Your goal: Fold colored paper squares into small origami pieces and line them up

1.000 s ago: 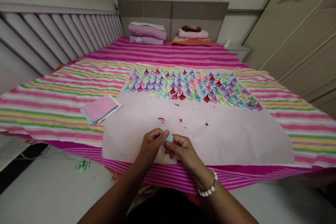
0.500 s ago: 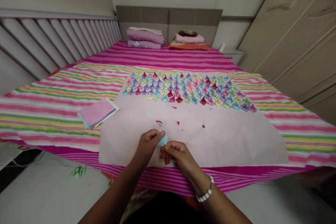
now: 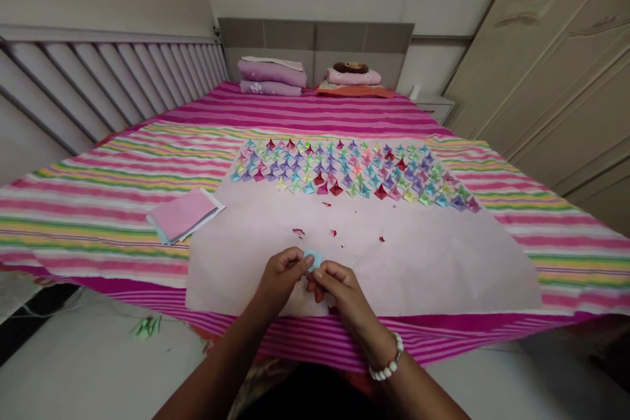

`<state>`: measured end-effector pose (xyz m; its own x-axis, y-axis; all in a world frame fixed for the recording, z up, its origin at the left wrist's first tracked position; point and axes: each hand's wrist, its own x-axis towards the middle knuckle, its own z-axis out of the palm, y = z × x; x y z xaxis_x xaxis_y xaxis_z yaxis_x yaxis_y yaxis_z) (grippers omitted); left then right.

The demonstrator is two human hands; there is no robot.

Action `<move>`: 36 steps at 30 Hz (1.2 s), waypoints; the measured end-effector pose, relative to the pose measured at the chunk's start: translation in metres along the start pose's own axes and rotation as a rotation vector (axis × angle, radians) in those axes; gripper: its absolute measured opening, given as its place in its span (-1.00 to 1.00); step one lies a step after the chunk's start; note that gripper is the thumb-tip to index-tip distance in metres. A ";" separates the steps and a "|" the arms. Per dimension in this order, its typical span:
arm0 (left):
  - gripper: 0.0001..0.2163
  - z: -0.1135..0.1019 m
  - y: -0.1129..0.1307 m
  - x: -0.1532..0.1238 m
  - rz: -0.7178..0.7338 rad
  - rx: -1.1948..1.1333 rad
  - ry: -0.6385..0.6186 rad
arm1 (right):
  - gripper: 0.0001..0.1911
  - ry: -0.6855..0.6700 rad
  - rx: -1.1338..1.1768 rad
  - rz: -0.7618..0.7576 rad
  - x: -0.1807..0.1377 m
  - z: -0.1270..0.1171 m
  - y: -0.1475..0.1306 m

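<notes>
A small light-blue piece of folded paper (image 3: 313, 258) is pinched between both hands above the near part of a large pale sheet (image 3: 433, 262). My left hand (image 3: 284, 275) grips its left side between thumb and forefinger. On its lower right, my right hand (image 3: 338, 285) holds it by the fingertips, other fingers curled beneath. Rows of small folded paper pieces (image 3: 335, 189) in many colours cover the sheet's far part. Dark red scraps (image 3: 298, 233) lie on the sheet between those rows and my hands.
To the left, a stack of paper sheets (image 3: 183, 215), pink on top, rests on the striped bedspread (image 3: 88, 210). A light-green paper piece (image 3: 146, 327) lies on the floor at lower left. Folded bedding (image 3: 272, 76) sits by the headboard (image 3: 364, 42).
Both hands have shifted slightly to the right with the light-blue paper, which is turned and shows a more squarish outline. The view has tilted a little upward.
</notes>
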<state>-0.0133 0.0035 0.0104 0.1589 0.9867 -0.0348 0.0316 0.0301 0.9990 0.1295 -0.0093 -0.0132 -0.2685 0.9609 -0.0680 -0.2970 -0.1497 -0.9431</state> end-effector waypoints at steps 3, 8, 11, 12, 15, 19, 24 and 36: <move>-0.73 -0.003 0.004 -0.001 -0.004 0.012 -0.065 | -0.69 0.012 -0.035 -0.009 0.000 -0.002 -0.003; -0.83 0.000 0.004 -0.003 -0.010 -0.110 -0.019 | -0.68 0.136 -0.068 -0.114 0.002 -0.006 -0.004; -0.79 0.002 0.003 -0.006 0.059 -0.149 0.077 | -0.70 0.133 -0.083 -0.128 0.002 -0.007 -0.004; -0.82 0.002 0.003 -0.006 0.079 -0.139 0.087 | -0.71 0.115 -0.091 -0.123 0.001 -0.007 -0.004; -0.84 0.000 0.003 -0.008 0.101 -0.107 0.049 | -0.72 0.089 -0.103 -0.120 -0.001 -0.006 -0.006; -0.85 -0.002 0.003 -0.008 0.093 -0.131 -0.042 | -0.71 0.077 -0.104 -0.100 -0.002 -0.005 -0.010; -0.89 0.000 0.006 -0.009 0.105 -0.113 -0.033 | -0.74 0.064 -0.118 -0.095 -0.001 -0.007 -0.010; -0.89 -0.001 0.005 -0.008 0.064 -0.090 -0.031 | -0.71 0.132 -0.013 -0.191 -0.001 -0.007 -0.014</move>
<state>-0.0154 -0.0036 0.0159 0.1888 0.9816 0.0298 -0.0677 -0.0172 0.9976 0.1405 -0.0067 -0.0020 -0.0863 0.9938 0.0708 -0.3186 0.0398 -0.9470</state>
